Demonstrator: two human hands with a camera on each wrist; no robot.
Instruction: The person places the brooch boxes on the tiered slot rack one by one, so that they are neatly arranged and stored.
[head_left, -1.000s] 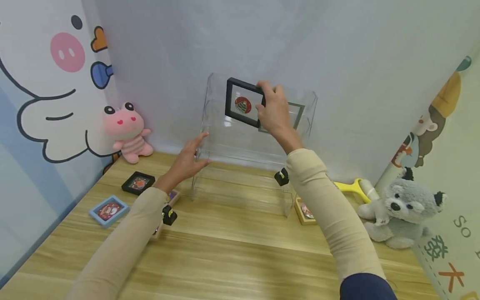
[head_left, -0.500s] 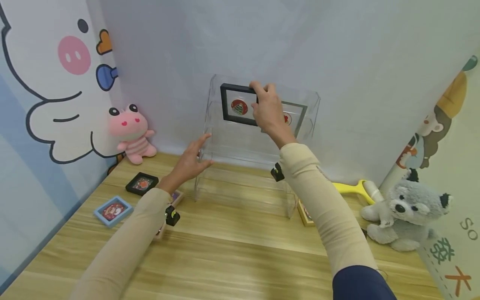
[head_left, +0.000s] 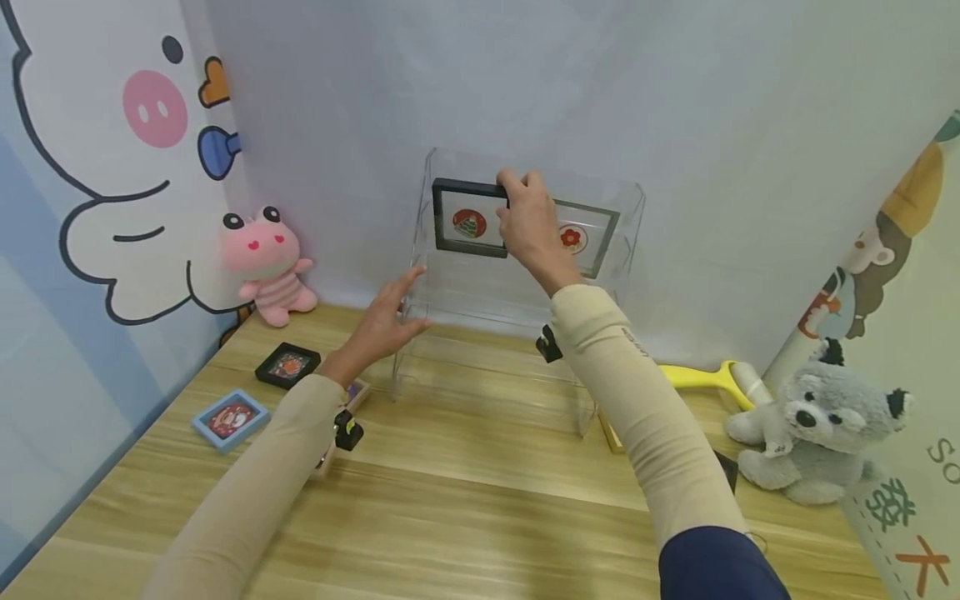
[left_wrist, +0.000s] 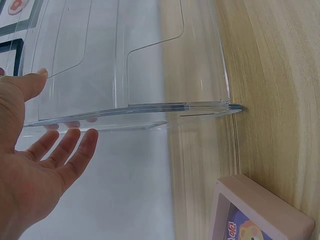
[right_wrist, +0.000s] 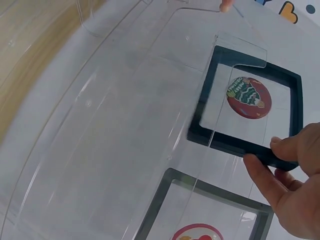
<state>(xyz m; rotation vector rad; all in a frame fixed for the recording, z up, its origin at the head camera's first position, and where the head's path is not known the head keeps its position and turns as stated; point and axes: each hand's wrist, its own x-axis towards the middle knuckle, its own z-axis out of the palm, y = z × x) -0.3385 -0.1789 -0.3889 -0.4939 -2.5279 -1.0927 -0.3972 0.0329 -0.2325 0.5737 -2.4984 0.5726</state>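
Note:
A clear acrylic tiered rack [head_left: 487, 287] stands against the back curtain. My right hand [head_left: 531, 225] pinches the right edge of a black square display frame [right_wrist: 227, 141], which sits upright at the rack's top tier. Inside it is a red round badge [right_wrist: 250, 98] with a green tree. Beside it, partly behind my right hand, a grey-green frame [head_left: 609, 242] with a red flower badge [head_left: 573, 239] leans on the same tier. My left hand [head_left: 378, 329] is at the rack's left side panel, thumb and fingers spread on either side of its edge; firm contact is unclear.
On the table's left lie a black frame [head_left: 288, 365] and a blue frame [head_left: 231, 421]. A pinkish frame [left_wrist: 272, 207] is near the rack's left foot. Pink plush [head_left: 270, 267] sits back left; grey plush [head_left: 817, 425] and a yellow-handled item [head_left: 697, 377] are at right.
My right hand has brought the black frame down and left onto the top tier, and the frame is straighter. The flower badge has come into sight. My left hand stays at the rack's side.

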